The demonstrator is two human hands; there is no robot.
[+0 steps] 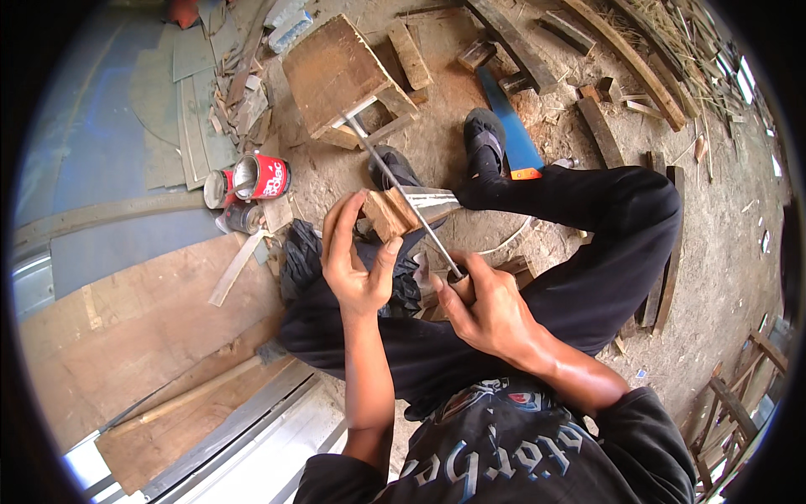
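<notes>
My left hand grips a short wooden block, thumb on the near side and fingers along its left edge. Across the block's right side runs a long tool with a thin straight metal rod; its exact kind cannot be made out. Wrapped around its brown wooden handle is my right hand. A curved metal piece sits beside the handle. The rod's far end reaches the front of a wooden stool. Under the block, a tapered grey piece with a white edge points right between my feet.
Beyond my right foot lies a handsaw with a blue blade and orange end. Red paint cans stand on the left, near a crumpled black plastic bag. Wood offcuts litter the far ground; boards lie at left.
</notes>
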